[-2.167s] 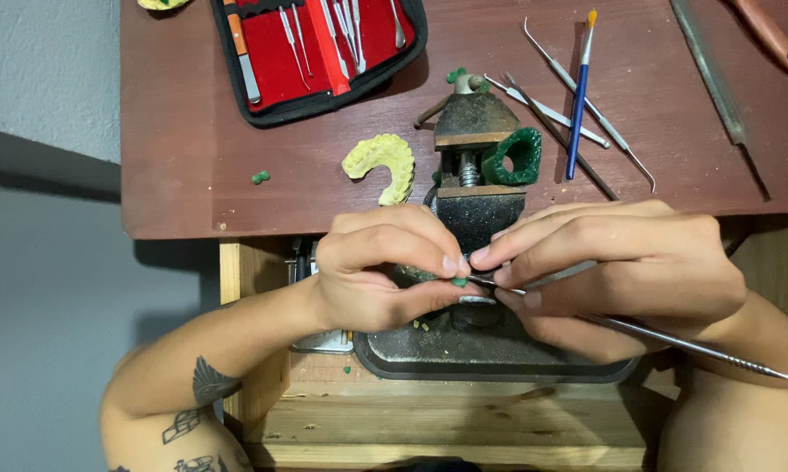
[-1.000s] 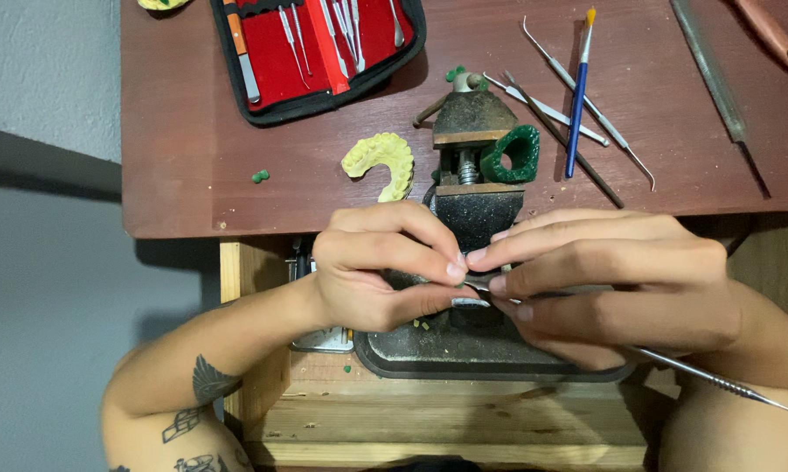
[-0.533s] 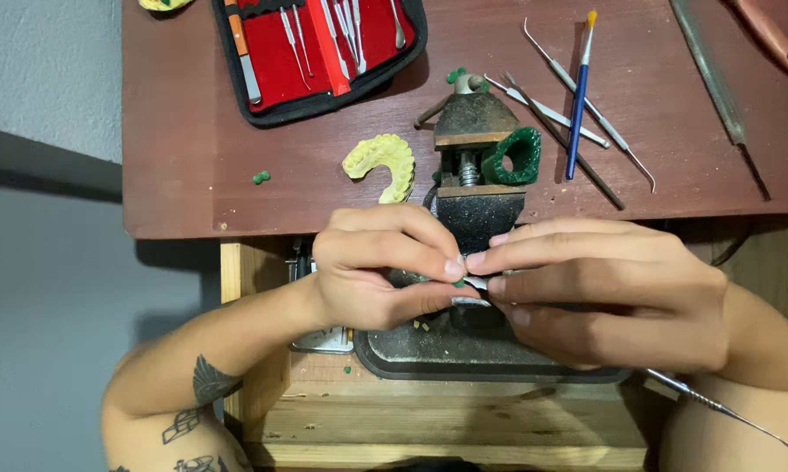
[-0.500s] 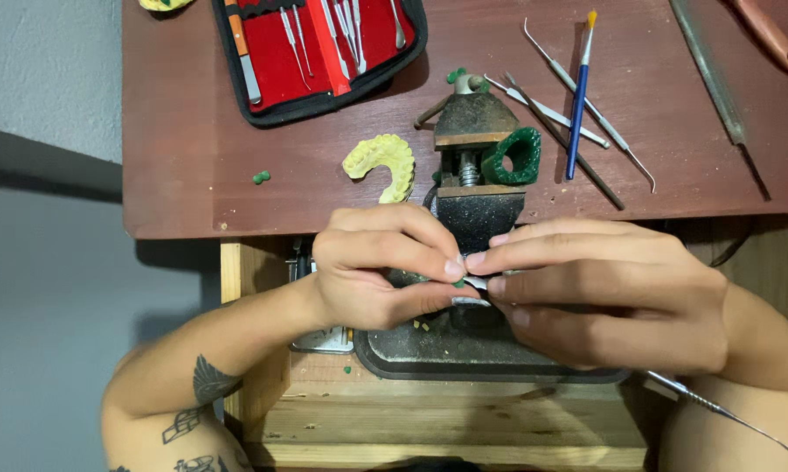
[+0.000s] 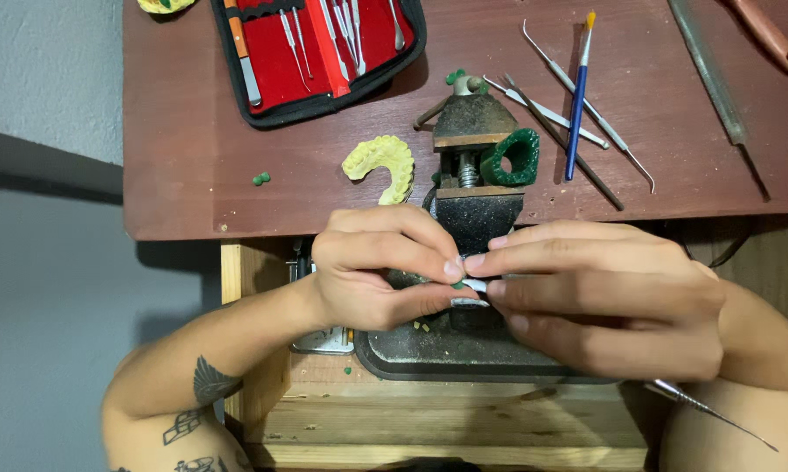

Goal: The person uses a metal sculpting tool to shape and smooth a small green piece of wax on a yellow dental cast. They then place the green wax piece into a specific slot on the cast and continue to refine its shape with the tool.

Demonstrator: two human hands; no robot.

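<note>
— Two hands meet over the dark tray (image 5: 464, 358), small vise (image 5: 472, 166) and yellow dental cast (image 5: 383, 164) just beyond.
— Grip?
— Left hand (image 5: 376, 267) pinches a tiny green piece (image 5: 458, 285); right hand (image 5: 604, 293) is closed on a thin metal tool (image 5: 713, 411).

Reddish-brown workbench (image 5: 236, 201) bears red tool case (image 5: 315, 48), yellow cast (image 5: 383, 162), picks (image 5: 586, 122).

Bare, sleeveless forearms, dark tattoos along the left forearm (image 5: 203, 393), short trimmed nails on the fingers (image 5: 453, 267).
</note>
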